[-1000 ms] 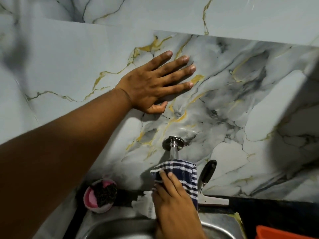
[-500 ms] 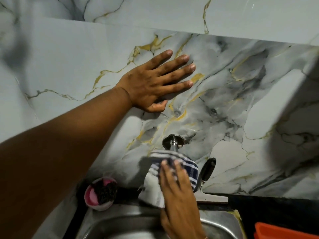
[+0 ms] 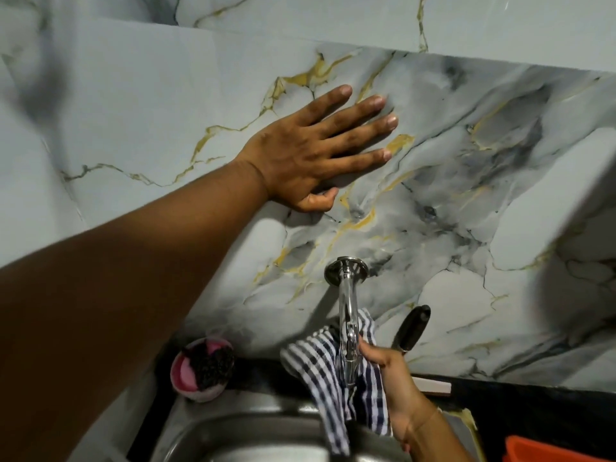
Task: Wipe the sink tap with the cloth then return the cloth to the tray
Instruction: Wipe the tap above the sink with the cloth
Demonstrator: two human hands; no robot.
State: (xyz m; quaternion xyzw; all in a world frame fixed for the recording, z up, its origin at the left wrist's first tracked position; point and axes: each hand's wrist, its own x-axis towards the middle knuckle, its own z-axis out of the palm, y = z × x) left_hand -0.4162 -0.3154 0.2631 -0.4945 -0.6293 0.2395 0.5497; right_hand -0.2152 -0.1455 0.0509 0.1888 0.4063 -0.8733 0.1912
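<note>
A person's left hand (image 3: 310, 151) lay flat, fingers (image 3: 363, 106) spread and empty, on the marble wall (image 3: 483, 161) above the steel sink (image 3: 233, 431). The right hand (image 3: 391, 378) gripped the checked cloth (image 3: 328, 371) around the lower part of the tap (image 3: 348, 315), so wiping looked under way, the return to the tray not yet done. Room was tight: a black-handled tool (image 3: 411, 328) just right of the tap, a pink scrubber bowl (image 3: 203, 371) left, an orange edge (image 3: 560, 450), possibly the tray, at bottom right.

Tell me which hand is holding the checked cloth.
The right hand, low by the tap, grips the checked cloth. The left hand lies flat on the marble wall.
</note>
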